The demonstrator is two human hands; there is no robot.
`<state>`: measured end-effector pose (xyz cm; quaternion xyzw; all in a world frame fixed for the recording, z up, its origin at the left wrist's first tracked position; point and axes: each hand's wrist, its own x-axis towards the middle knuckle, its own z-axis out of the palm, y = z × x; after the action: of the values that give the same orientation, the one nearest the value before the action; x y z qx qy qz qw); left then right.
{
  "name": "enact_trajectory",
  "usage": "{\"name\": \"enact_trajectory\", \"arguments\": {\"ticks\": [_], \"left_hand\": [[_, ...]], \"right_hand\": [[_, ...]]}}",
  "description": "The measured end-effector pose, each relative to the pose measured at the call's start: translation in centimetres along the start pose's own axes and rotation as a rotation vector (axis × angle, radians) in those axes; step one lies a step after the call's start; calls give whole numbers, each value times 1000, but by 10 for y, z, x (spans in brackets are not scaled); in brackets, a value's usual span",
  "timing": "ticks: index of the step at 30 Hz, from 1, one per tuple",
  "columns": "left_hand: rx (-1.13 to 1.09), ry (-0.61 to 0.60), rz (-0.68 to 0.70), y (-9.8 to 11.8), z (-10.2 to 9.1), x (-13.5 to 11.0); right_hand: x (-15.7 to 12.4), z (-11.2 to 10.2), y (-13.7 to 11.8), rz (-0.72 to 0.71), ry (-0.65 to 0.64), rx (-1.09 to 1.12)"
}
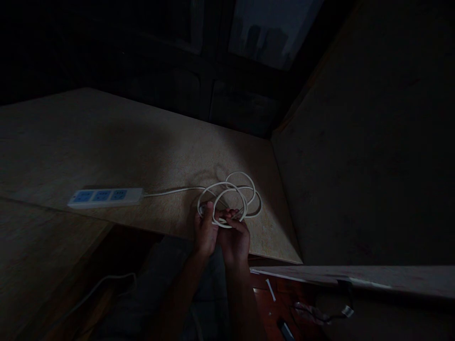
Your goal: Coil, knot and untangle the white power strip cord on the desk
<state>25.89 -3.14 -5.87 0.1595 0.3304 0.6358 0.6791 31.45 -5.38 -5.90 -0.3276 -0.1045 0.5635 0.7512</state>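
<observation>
White power cord (224, 182) is lying in and above the two hands, near the front edge of a pale, speckled worktop (159, 142). Thin, smooth and round, it is curving into several overlapping loops, some fairly circular, others looser. The nearer loops are rising from the fingers towards twelve o'clock, while the looser ones are spreading towards one and two o'clock. Faint shadows are falling on the worktop just behind them.

The left hand (206, 232) is grasping the cord, its thumb pointing to twelve o'clock and pressing against the loops. The right hand (237, 241), just beside it at three o'clock, is also gripping the cord, its fingers bending inward across the nearest loop. Dim light is hiding what lies beneath the fingers.

From the loops, one stretch is running towards nine o'clock and meeting the right end of a power strip (105, 198). This long white block is lying flat, showing three blue socket panels (102, 195) in a row along its top.

At eight o'clock from the hands, below the worktop, another white cable (95, 286) is trailing through the dark.
</observation>
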Motion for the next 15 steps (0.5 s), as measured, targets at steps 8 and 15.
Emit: {"name": "enact_trajectory", "arguments": {"ticks": [8,15], "left_hand": [[-199,-18,-193,28,-3,-2],[-72,-88,-397,34,-13,1]], "right_hand": [[16,-15,-33,125,-29,-62],[25,-20,-57,388,-249,-216]]}}
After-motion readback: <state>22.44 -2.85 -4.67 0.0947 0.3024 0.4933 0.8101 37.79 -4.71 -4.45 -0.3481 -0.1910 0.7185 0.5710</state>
